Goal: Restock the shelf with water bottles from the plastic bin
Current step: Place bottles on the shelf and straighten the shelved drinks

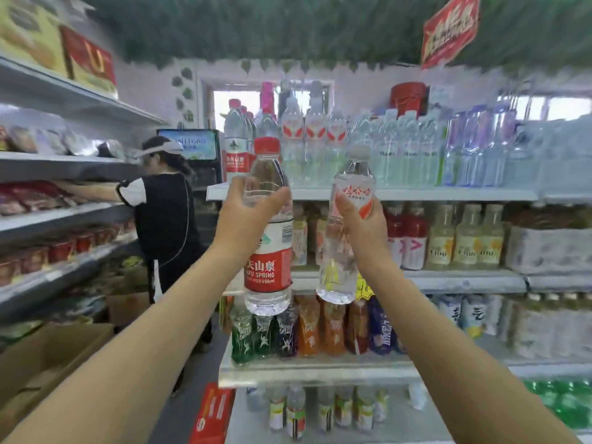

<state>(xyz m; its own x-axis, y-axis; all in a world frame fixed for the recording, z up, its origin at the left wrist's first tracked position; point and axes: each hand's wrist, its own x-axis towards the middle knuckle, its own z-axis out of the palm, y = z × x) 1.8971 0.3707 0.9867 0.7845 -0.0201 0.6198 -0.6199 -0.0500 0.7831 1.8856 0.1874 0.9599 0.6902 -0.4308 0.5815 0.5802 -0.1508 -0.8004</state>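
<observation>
Placing step, I judge: my left hand clamps the red-capped water bottle, my right hand the white-capped bottle; next both need gaps on the top shelf

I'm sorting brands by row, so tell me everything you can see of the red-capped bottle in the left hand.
The clear plastic water bottle with a red cap and red-and-white label is nearly upright, raised before the white metal shelves. The left hand grips its upper body above the label, thumb across the front. Its base hangs free; nothing else touches it.
</observation>
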